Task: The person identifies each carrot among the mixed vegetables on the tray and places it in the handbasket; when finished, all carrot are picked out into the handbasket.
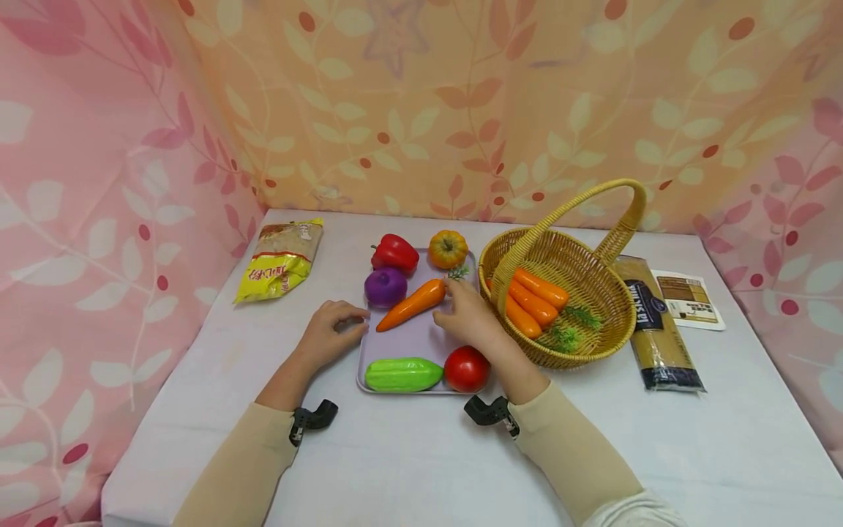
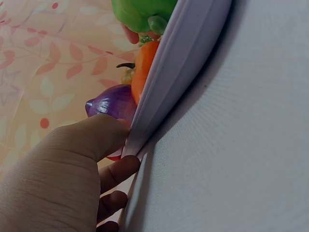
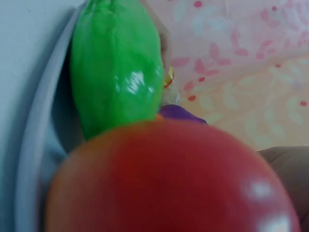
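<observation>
In the head view an orange carrot (image 1: 413,305) lies aslant on a pale purple tray (image 1: 421,344). My right hand (image 1: 469,315) is at its thick, leafy end, fingertips right at the carrot and the thumb apart from it. At the tray's left side my left hand (image 1: 331,333) pinches the rim, thumb on top and index finger outside in the left wrist view. A purple onion (image 1: 386,287), red bell pepper (image 1: 395,254) and small pumpkin (image 1: 448,249) sit at the tray's back. Along its front lie a ridged green vegetable (image 1: 404,374) and a tomato (image 1: 467,369).
A wicker basket (image 1: 615,307) with a tall handle stands right of the tray, holding several carrots (image 1: 535,300). Beyond it lie a long noodle packet (image 1: 658,329) and a white-and-brown packet (image 1: 688,298). A yellow bag (image 1: 279,260) lies at the back left.
</observation>
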A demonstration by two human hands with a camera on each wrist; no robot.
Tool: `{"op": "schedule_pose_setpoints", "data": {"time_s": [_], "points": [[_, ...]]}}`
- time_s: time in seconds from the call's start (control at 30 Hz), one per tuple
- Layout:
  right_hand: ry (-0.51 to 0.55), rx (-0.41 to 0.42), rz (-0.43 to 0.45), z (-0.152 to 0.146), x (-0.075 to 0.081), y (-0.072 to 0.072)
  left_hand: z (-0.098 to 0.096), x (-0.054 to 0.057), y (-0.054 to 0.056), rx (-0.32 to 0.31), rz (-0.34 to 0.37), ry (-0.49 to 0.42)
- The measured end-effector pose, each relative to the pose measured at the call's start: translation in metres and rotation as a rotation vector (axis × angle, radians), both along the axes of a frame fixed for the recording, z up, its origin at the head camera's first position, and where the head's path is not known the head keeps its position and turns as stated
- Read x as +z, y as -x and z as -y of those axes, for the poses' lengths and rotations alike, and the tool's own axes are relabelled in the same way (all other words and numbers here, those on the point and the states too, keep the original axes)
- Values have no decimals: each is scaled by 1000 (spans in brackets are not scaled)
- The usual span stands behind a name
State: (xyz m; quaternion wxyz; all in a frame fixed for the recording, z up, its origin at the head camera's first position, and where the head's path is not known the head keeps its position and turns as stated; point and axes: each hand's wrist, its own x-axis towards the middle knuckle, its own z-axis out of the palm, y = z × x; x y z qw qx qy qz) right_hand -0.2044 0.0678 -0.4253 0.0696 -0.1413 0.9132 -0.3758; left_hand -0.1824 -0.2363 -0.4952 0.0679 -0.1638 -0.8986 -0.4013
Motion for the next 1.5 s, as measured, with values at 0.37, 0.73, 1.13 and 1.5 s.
{"op": "schedule_pose_setpoints", "data": {"time_s": [0.37,0.73,1.13,1.5], "points": [[-119,227,-94,2,-6,-2,0,1,0,-9,5,9],[-193,267,-212,7,-3,-4,-1,2,0,-16,-10,6],[-340,293,-183,3,25,-19,2,-1,0,-13,-29,12],[-134,302,-349,-28,106,-84,2,-2,1,-11,-14,0]]}}
